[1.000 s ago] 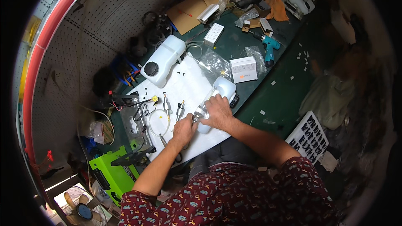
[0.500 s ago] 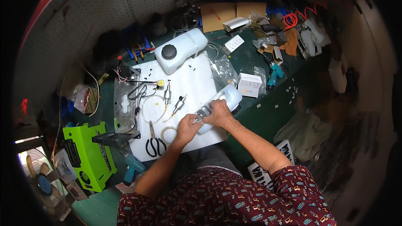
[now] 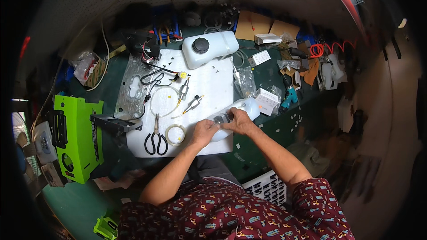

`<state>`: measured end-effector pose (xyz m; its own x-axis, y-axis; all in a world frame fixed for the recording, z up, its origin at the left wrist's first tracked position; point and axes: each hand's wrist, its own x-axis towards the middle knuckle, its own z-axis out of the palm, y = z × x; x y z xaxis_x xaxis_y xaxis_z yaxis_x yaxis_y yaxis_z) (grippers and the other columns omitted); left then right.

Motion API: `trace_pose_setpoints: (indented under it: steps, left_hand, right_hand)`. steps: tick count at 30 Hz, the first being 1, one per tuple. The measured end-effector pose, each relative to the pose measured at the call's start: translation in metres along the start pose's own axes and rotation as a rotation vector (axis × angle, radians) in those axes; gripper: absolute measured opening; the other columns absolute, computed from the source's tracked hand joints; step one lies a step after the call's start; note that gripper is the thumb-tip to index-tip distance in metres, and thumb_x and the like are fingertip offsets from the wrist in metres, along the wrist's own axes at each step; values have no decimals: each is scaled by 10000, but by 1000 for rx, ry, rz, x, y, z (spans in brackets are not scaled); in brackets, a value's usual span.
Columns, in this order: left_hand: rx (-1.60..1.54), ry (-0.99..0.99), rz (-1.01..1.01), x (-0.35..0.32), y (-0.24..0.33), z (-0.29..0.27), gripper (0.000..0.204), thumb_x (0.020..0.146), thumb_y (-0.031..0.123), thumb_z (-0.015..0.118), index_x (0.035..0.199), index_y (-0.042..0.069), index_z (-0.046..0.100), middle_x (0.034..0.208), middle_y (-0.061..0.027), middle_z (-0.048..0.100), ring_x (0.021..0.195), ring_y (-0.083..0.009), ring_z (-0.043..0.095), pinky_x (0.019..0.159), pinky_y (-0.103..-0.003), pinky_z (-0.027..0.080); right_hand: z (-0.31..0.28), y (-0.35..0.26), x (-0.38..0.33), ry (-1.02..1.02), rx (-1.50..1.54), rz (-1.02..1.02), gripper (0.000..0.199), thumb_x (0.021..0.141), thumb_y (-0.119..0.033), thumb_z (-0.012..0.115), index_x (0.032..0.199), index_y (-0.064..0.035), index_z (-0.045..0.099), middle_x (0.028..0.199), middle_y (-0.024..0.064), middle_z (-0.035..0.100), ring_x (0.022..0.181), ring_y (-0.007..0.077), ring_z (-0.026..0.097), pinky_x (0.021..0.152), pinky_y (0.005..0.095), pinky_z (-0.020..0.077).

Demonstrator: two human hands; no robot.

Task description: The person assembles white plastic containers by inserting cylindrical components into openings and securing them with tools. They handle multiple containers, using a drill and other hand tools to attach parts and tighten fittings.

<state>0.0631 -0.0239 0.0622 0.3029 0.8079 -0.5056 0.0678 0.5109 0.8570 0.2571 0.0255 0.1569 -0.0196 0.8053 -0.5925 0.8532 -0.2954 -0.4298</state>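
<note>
A translucent white plastic tank [image 3: 250, 105] lies on the white foam sheet in front of me. On top of it is a small grey metal piece [image 3: 220, 118], partly covered by my fingers. My left hand [image 3: 205, 132] is closed, its thumb and fingers pinching at the near side of this piece. From the right, my right hand [image 3: 240, 122] is closed round the piece's other end, fingers curled down. The two hands almost touch. What the fingertips press on is partly hidden. A second tank [image 3: 218, 46] with a black cap [image 3: 200, 45] lies farther back.
Scissors [image 3: 156, 138], a coil of clear tubing [image 3: 175, 134] and two small metal cylinders with fittings [image 3: 193, 105] lie on the foam sheet [image 3: 133, 144]. Left stands a bright green panel [image 3: 80, 138]. White boxes [image 3: 267, 102] and a teal power tool [image 3: 289, 99] are right.
The view has swung, so the bench things sit differently in the picture. Both hands stay at the grey piece on the tank, with the right hand's fingers now nearer the left hand.
</note>
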Motion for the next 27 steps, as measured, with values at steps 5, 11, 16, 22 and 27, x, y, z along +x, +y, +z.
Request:
trace_pose_setpoints:
  steps: [5,11,16,22,27]
  left_hand:
    - [13,63,41,-16,-4,17,409,915,232,831,1133,-85,693,922,-121,744,804,-157,668,726,-311,544]
    - [117,169,156,-29,-4,29,426,855,255,872,1080,-63,699,930,-197,767,828,-251,746,756,-370,585]
    - [95,200,119,-27,-1,35,419,820,257,895,1026,-48,696,892,-178,761,789,-254,742,724,-380,578]
    - [92,272,192,-22,-11,39,382,836,249,882,993,-40,688,851,-165,749,754,-242,728,698,-385,571]
    - [287,151,169,-32,10,21,390,880,302,838,1010,-31,682,904,-206,758,806,-347,746,719,-446,576]
  right_hand:
    - [10,-12,1,-8,-139,158,768,747,-509,828,1128,139,672,1037,321,735,1036,417,736,922,433,585]
    - [13,-8,-23,172,-124,36,683,776,-479,804,1016,147,671,923,328,734,933,453,745,862,471,593]
    - [25,0,-14,244,-135,-30,585,795,-442,776,906,120,660,862,340,712,846,486,724,821,510,584]
    - [30,4,-12,267,-161,-49,561,820,-445,754,892,103,657,880,319,710,835,490,706,799,541,564]
    - [36,8,-10,277,-153,-37,562,833,-458,749,895,93,660,913,310,714,860,482,704,809,540,559]
